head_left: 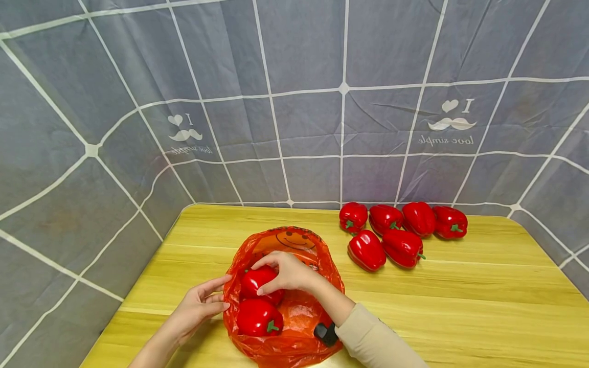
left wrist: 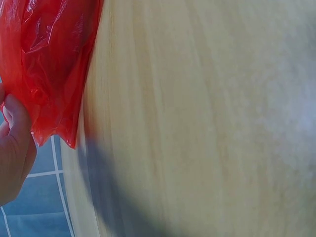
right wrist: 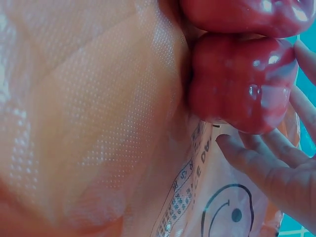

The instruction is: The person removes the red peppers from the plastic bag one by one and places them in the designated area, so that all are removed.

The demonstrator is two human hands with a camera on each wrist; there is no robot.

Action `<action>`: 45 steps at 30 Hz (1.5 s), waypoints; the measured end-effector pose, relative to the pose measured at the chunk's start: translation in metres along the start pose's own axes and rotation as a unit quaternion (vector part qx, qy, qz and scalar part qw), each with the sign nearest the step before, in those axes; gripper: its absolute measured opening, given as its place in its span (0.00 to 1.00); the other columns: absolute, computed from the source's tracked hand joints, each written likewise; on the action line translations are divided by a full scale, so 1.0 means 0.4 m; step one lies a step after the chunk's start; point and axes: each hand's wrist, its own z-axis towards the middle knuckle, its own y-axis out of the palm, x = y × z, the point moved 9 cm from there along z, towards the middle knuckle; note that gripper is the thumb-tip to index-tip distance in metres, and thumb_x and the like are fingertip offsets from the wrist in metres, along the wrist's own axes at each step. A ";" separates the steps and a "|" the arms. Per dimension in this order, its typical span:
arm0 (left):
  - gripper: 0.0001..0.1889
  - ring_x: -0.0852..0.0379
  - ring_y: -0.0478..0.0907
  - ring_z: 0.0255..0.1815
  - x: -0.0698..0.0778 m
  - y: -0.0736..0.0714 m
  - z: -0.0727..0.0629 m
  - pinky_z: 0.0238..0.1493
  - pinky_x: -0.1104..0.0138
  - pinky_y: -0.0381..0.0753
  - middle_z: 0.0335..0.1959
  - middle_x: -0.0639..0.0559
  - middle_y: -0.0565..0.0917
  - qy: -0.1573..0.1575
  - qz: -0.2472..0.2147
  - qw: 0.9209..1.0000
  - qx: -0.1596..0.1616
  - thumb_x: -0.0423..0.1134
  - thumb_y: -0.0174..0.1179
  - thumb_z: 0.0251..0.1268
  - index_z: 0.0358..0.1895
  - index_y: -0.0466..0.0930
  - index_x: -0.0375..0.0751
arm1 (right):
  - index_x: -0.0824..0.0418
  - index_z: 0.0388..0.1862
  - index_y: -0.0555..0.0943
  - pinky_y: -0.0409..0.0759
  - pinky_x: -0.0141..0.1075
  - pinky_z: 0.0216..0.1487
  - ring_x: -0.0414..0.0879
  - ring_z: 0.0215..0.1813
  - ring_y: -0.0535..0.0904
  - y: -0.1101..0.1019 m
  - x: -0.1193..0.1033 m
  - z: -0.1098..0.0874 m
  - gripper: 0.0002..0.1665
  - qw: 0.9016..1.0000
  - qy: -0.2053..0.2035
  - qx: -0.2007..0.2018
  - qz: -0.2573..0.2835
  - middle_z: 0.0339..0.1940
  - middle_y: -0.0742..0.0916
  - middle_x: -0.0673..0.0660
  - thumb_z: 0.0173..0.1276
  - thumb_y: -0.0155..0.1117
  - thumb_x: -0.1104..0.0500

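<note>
In the head view a red plastic bag (head_left: 301, 350) stands with its mouth wide, holding two red bell peppers. My right hand (head_left: 287, 273) reaches inside, thumb and fingers curved round the farther bell pepper (head_left: 257, 282); the right wrist view shows the fingers about that bell pepper (right wrist: 237, 84). Against it lies the nearer bell pepper (head_left: 255, 318), its green stem toward the right. My left hand (head_left: 198, 309) is at the bag's left side. In the left wrist view, the thumb and a finger of my left hand (left wrist: 15, 143) pinch the bag's edge (left wrist: 54, 74).
Several more red bell peppers (head_left: 402, 247) lie grouped at the back right of the wooden table (head_left: 460, 301). A grey checked cloth (head_left: 308, 128) hangs behind and beside the table. A black device (head_left: 325, 334) sits at my right wrist, near the bag's rim.
</note>
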 end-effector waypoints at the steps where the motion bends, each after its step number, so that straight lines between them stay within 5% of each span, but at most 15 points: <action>1: 0.34 0.61 0.79 0.42 0.000 0.000 0.000 0.43 0.68 0.80 0.47 0.50 0.74 0.000 0.000 1.000 0.000 0.24 0.56 0.59 0.66 0.48 0.19 | 0.54 0.48 0.82 0.77 0.28 0.41 0.41 0.45 0.76 0.001 0.000 0.000 0.26 1.000 -0.002 -0.001 0.000 0.45 0.79 0.47 0.47 0.77 0.59; 30: 0.35 0.61 0.79 0.43 -0.001 0.001 0.001 0.45 0.67 0.80 0.47 0.50 0.74 -0.007 0.003 1.000 0.002 0.24 0.56 0.60 0.67 0.48 0.19 | 0.51 0.49 0.82 0.76 0.30 0.43 0.41 0.47 0.73 -0.009 -0.004 -0.001 0.29 0.999 -0.002 0.009 -0.039 0.48 0.78 0.48 0.44 0.78 0.56; 45: 0.34 0.61 0.79 0.42 0.002 -0.002 -0.001 0.44 0.68 0.80 0.47 0.50 0.75 0.002 -0.003 1.000 -0.001 0.23 0.56 0.60 0.67 0.50 0.20 | 0.54 0.51 0.82 0.76 0.31 0.46 0.45 0.52 0.73 -0.049 -0.044 -0.027 0.29 0.998 -0.035 0.034 -0.030 0.53 0.79 0.51 0.46 0.77 0.56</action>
